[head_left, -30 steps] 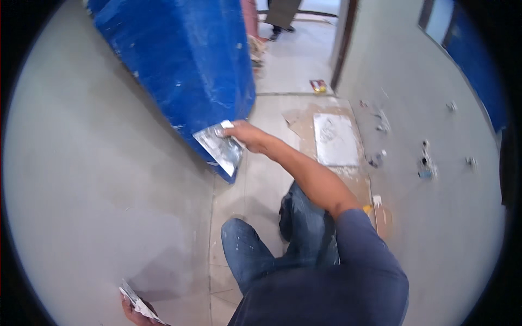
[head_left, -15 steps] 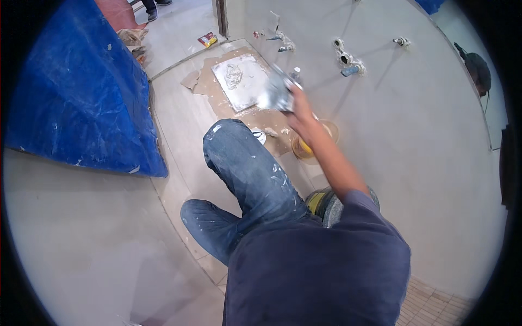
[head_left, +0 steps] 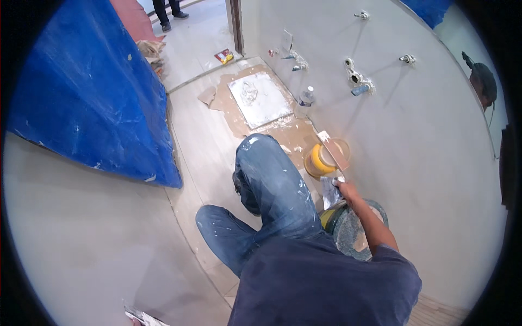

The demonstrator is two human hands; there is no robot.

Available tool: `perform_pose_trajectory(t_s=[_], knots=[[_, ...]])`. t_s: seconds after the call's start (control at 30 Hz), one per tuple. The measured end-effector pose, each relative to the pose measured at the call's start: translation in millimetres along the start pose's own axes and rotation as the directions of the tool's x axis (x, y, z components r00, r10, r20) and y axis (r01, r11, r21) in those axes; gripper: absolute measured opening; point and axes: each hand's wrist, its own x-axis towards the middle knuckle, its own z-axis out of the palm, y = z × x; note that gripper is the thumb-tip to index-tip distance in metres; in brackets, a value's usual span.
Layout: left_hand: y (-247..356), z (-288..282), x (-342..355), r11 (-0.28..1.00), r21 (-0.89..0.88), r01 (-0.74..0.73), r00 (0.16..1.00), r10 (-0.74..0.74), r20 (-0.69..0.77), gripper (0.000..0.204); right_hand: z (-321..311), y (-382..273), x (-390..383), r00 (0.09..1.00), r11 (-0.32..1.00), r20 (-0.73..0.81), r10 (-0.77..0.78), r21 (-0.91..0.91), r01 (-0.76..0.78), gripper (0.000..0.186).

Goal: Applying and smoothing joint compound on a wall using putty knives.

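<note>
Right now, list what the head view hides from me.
In the head view:
Left hand and its flat tool: mostly cut off by the lower edge.
Other person: cut off above the legs by the top edge.
Bucket: partly hidden by the right forearm.
Red-yellow packet: print too small.

No lettering, number or sign can be read. The small, shiny red-and-yellow packet (head_left: 223,56) on the pale floor (head_left: 201,35) by the doorway shows printed colours, too small to make out as words. The clear plastic bottle with a white cap (head_left: 306,96), beside the grey wall (head_left: 337,117), bears bluish marking, likewise illegible.
</note>
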Motion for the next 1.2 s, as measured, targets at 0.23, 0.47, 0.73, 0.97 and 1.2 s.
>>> perform_pose_trajectory(t_s=[0.23, 0.47, 0.73, 0.97, 1.2], knots=[[-9, 0, 20, 0.941, -0.319, 0.112, 0.991, -0.082, 0.107, 0.051, 18, 17, -13, 0.945, 0.857, -0.06, -0.321, -0.443, 0.263, 0.04], [-44, -38, 33, 0.985, -0.05, -0.165, 0.986, 0.165, -0.008, 0.055, 14, -4, -26, 0.996, 0.866, 0.016, -0.093, -0.491, 0.089, 0.045], [-48, -5, 12, 0.939, -0.215, -0.268, 0.957, 0.286, 0.057, 0.051, 20, 15, -8, 0.96, 0.684, -0.019, -0.281, -0.706, 0.186, 0.049], [-16, 29, -16, 0.973, -0.233, 0.002, 0.973, -0.056, -0.226, 0.048, 4, 14, -1, 0.989, 0.727, 0.092, -0.119, -0.671, 0.149, 0.047], [7, 61, -33, 0.896, -0.444, 0.005, 0.988, -0.074, -0.139, 0.047, 4, 15, 4, 0.976, 0.842, 0.112, -0.185, -0.494, 0.216, 0.038]])
